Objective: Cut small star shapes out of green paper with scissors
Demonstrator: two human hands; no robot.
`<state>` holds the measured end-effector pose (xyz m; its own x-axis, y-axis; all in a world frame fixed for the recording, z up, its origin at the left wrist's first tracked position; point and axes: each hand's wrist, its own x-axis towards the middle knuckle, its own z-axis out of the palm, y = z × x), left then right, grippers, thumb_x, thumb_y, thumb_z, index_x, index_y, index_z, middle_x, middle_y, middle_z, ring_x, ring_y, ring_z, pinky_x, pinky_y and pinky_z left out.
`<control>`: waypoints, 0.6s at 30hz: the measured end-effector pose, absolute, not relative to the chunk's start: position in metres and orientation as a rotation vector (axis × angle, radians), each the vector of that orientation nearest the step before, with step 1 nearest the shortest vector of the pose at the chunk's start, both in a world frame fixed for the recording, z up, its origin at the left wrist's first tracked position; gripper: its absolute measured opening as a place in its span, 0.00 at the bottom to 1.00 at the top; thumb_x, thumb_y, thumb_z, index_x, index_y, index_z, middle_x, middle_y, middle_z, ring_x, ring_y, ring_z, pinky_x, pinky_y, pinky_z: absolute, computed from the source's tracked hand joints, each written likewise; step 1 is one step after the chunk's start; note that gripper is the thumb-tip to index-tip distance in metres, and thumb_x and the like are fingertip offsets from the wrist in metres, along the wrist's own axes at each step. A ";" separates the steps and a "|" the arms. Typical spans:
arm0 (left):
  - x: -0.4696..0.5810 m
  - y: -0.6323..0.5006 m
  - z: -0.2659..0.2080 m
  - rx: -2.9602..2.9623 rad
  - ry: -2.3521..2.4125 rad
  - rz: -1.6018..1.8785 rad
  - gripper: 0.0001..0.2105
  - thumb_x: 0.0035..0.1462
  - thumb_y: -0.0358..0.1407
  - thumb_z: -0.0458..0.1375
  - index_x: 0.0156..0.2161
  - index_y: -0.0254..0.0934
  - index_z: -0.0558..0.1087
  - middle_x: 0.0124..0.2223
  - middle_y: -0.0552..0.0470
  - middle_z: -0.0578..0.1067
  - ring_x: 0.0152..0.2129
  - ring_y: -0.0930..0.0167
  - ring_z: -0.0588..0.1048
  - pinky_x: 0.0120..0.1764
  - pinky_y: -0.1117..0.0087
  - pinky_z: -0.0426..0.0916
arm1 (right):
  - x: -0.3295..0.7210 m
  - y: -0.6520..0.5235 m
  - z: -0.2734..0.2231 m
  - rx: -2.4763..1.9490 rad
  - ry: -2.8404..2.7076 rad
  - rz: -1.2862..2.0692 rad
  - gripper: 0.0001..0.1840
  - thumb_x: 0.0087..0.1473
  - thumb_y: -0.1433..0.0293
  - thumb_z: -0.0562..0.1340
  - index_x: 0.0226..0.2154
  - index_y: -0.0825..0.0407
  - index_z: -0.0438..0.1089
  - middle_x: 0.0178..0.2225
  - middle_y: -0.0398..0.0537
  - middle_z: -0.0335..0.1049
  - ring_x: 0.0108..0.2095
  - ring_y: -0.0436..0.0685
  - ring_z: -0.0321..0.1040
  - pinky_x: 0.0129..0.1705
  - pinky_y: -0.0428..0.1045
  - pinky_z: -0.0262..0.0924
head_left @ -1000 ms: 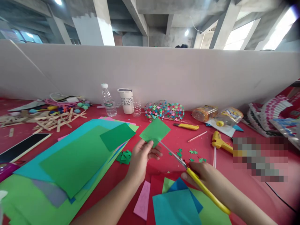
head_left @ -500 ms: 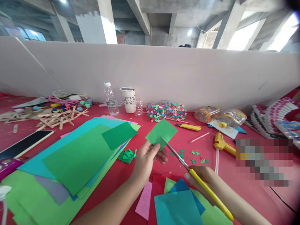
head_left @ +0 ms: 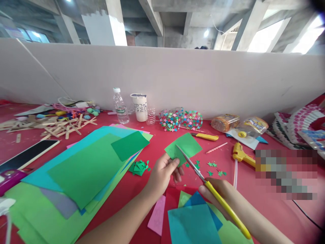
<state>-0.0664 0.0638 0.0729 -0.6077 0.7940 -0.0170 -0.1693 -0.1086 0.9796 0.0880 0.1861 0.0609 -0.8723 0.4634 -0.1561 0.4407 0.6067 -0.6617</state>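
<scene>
My left hand [head_left: 167, 169] pinches the lower edge of a small green paper [head_left: 186, 145] between thumb and fingers, above the red table. My right hand [head_left: 218, 193] is wrapped round the yellow handles of a pair of scissors [head_left: 196, 171], whose blades reach up and left over the paper's face. Whether the blades are apart I cannot make out. Small green paper stars [head_left: 212, 164] lie right of the paper, and a heap of green paper scraps [head_left: 139, 167] lies left of my left hand. Below are blue-green paper squares [head_left: 193, 223] and a pink paper strip [head_left: 156, 215].
Large coloured sheets [head_left: 83, 166] cover the left side. Behind stand a water bottle [head_left: 122, 108], a white cup [head_left: 140, 107] and star-covered ornaments [head_left: 170, 120]. A yellow utility knife [head_left: 207, 136], a striped pencil [head_left: 216, 147] and a yellow glue gun [head_left: 241, 156] lie to the right.
The green paper has moved right and slightly down with my left hand, and it now lies flatter. The scissors still rest over it, shifted only slightly.
</scene>
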 end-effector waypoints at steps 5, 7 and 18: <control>-0.064 0.065 0.068 0.751 1.484 1.719 0.08 0.55 0.40 0.54 0.32 0.35 0.65 0.21 0.55 0.72 0.13 0.76 0.68 0.18 0.76 0.60 | 0.084 0.183 0.059 -0.789 -2.697 1.063 0.26 0.51 0.46 0.53 0.17 0.50 0.53 0.15 0.38 0.48 0.17 0.49 0.47 0.20 0.45 0.40; -0.064 0.066 0.067 0.729 1.459 1.748 0.09 0.54 0.40 0.55 0.33 0.35 0.66 0.21 0.54 0.73 0.13 0.76 0.68 0.18 0.76 0.61 | 0.080 0.182 0.062 -0.835 -2.633 1.110 0.27 0.48 0.47 0.56 0.15 0.50 0.53 0.15 0.37 0.45 0.17 0.48 0.45 0.20 0.44 0.38; -0.057 0.061 0.067 0.865 1.389 1.396 0.08 0.52 0.39 0.56 0.30 0.35 0.71 0.17 0.57 0.68 0.10 0.78 0.61 0.16 0.77 0.54 | 0.080 0.182 0.074 -0.885 -2.269 1.660 0.19 0.48 0.53 0.58 0.19 0.50 0.58 0.08 0.33 0.50 0.09 0.45 0.46 0.12 0.42 0.42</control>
<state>-0.0568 0.0613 0.0666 -0.2976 0.9449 -0.1361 -0.1405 0.0977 0.9853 0.0799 0.1817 0.0744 -0.8027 0.5665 -0.1866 0.3493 0.1930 -0.9169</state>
